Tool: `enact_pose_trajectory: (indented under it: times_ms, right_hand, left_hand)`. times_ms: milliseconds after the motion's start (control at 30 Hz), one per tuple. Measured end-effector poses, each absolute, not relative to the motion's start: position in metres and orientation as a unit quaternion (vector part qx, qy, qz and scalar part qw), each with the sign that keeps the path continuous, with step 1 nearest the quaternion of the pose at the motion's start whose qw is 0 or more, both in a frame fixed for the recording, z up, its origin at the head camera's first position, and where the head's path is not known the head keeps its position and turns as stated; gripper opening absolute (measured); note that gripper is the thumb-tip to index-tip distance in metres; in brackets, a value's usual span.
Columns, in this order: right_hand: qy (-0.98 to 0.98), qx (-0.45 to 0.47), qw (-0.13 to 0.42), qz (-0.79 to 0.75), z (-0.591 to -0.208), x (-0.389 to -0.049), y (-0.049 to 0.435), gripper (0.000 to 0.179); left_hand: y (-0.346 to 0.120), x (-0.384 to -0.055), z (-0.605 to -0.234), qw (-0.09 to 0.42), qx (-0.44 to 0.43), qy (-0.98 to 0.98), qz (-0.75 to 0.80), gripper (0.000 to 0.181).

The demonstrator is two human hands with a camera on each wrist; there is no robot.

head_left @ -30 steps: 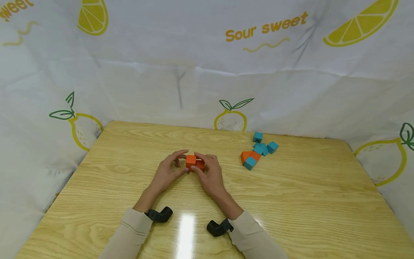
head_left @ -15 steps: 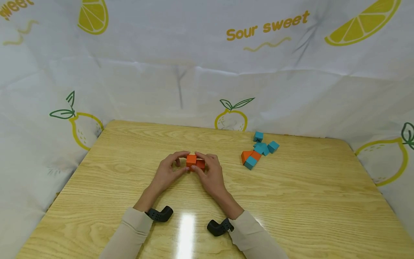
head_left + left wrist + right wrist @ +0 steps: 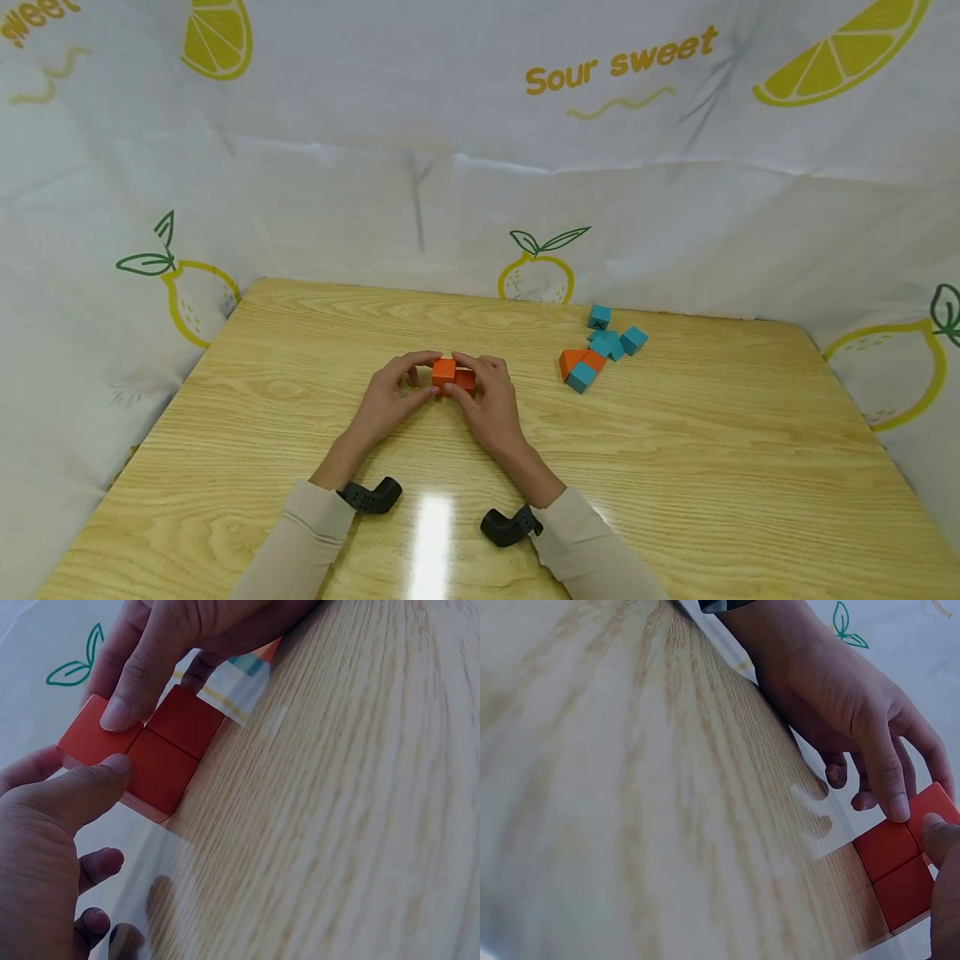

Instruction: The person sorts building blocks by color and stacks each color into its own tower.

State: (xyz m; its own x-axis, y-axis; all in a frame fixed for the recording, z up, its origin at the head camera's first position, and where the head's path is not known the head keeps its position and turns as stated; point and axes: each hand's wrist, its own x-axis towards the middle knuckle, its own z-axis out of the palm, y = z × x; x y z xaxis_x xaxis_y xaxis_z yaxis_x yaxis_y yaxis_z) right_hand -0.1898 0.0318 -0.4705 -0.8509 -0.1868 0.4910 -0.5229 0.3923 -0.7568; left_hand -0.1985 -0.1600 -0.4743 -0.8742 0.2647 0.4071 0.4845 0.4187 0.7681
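In the head view three orange-red cubes form a small stack at mid-table. Two cubes sit side by side on the wood, the right one (image 3: 465, 380) lower beside the upper cube (image 3: 444, 369). That upper cube stands on the lower left cube (image 3: 161, 774), which the hands mostly hide from above. My left hand (image 3: 388, 392) pinches the stack from the left, its thumb where the upper and lower left cubes meet. With thumb and index finger, my right hand (image 3: 489, 402) grips the upper cube front and back, reaching over the lower right one.
Right of the hands lies a cluster of blocks: a blue cube marked X (image 3: 598, 317), another blue cube (image 3: 634, 340), a near blue block (image 3: 581, 377), an orange block (image 3: 572, 364) and several touching pieces. A lemon-print cloth (image 3: 337, 208) hangs behind the wooden table (image 3: 712, 467).
My left index fingertip has come slightly closer to the upper cube's back edge. The cubes and my right hand show no clear movement.
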Motion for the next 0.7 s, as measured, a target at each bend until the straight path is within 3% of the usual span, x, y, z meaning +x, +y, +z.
enact_pose_trajectory:
  times_ms: [700]
  right_hand:
    - [-0.813, 0.224, 0.176, 0.508, -0.4717, -0.191, 0.0318, 0.047]
  left_hand:
    - [-0.1602, -0.1989, -0.4746, 0.11, -0.221, -0.836, -0.489, 0.048]
